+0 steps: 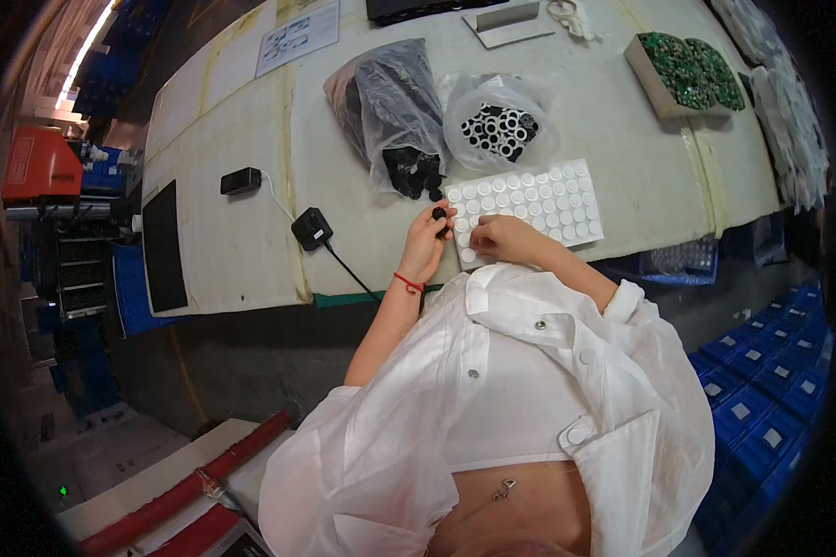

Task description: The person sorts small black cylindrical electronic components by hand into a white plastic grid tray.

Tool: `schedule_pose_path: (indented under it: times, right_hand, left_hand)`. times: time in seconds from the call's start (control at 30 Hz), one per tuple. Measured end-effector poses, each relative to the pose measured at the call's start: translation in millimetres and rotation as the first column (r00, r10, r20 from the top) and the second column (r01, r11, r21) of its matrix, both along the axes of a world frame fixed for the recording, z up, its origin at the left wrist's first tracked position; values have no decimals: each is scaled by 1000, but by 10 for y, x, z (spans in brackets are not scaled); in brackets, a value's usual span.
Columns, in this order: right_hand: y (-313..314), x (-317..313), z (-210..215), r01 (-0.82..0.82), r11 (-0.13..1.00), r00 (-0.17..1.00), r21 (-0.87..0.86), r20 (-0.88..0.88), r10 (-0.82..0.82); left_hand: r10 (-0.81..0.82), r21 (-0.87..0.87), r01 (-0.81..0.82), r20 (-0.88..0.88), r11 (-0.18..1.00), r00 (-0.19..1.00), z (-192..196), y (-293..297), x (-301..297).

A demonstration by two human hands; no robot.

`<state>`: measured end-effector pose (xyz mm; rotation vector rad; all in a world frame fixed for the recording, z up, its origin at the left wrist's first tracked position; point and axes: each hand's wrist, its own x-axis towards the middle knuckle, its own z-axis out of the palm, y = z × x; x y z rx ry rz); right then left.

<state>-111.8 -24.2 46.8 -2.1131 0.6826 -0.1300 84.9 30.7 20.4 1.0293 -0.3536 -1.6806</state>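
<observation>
My left hand (424, 245) is closed around a small black round part (439, 213), beside the left edge of a white tray (592, 195). Rows of round white pieces (532, 202) fill this tray. Over its near left corner, my right hand (508, 238) has its fingers bent together and pointing down at the pieces; whatever they grip is hidden. Just beyond my left hand, a clear plastic bag (385, 93) lies with black parts (413, 172) spilling at its mouth. Right of it stands an open clear bag (478, 158) of black-and-white rings (502, 132).
A box of green circuit boards (689, 74) stands far right. Left on the table lie a black adapter (312, 228) with a cable, a small black box (241, 181) and a black mat (164, 249). A printed sheet (297, 37) lies at the back. Blue bins (762, 390) stand lower right.
</observation>
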Motion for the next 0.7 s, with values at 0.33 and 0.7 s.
schedule_pose_path:
  times: [0.33, 0.7]
  right_hand:
    - [49, 38, 69, -54, 994, 999, -99, -1, 54]
    - [37, 10, -120, -69, 991, 996, -118, 40, 74]
  left_hand:
    - [43, 48, -46, 63, 998, 997, -76, -45, -23]
    - [-25, 44, 20, 134, 999, 991, 62, 43, -63]
